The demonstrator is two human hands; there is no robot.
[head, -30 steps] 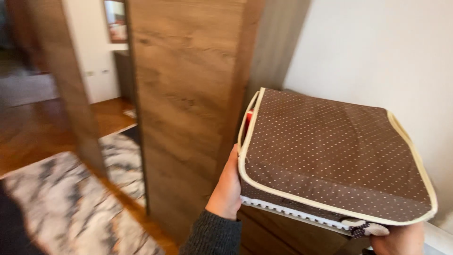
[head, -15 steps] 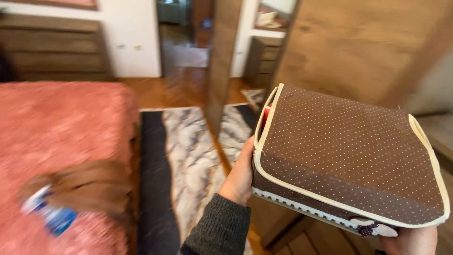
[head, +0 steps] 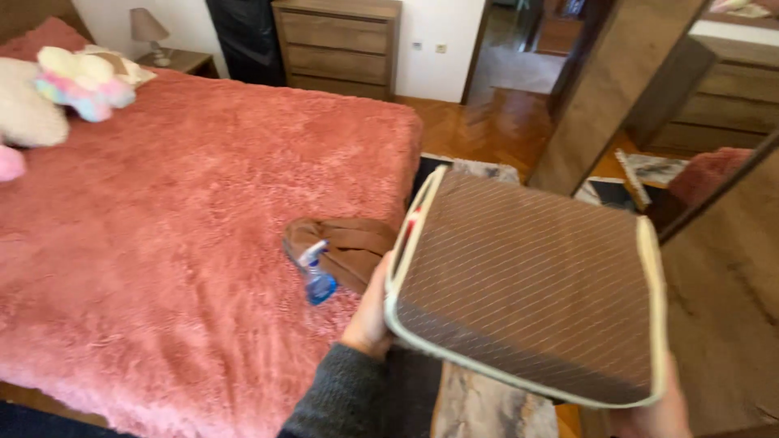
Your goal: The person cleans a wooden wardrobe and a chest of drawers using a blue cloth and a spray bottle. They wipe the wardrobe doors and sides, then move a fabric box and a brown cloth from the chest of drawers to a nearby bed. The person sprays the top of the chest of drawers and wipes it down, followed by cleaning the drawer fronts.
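I carry a brown fabric storage box point(head: 527, 284) with white dots and cream piping, its lid closed. My left hand point(head: 369, 312) grips its left side, with the grey sleeve below. My right hand point(head: 653, 414) holds the box's lower right corner and is mostly hidden at the frame's bottom edge. The box hangs over the edge of a bed with a pink fluffy cover point(head: 162, 235). On the cover, just left of my left hand, lie a small blue spray bottle point(head: 316, 280) and a folded brown cloth point(head: 349, 243).
Plush toys point(head: 77, 81) lie at the bed's head. A bedside table with a lamp point(head: 150, 28) and a wooden dresser point(head: 337, 45) stand along the far wall. A mirrored wardrobe door point(head: 706, 162) is on the right. A patterned rug point(head: 487, 410) lies below the box.
The view has swung left from the wardrobe and wall toward the bed. The box, still held in both hands, now hangs beside the pink cover near the spray bottle.
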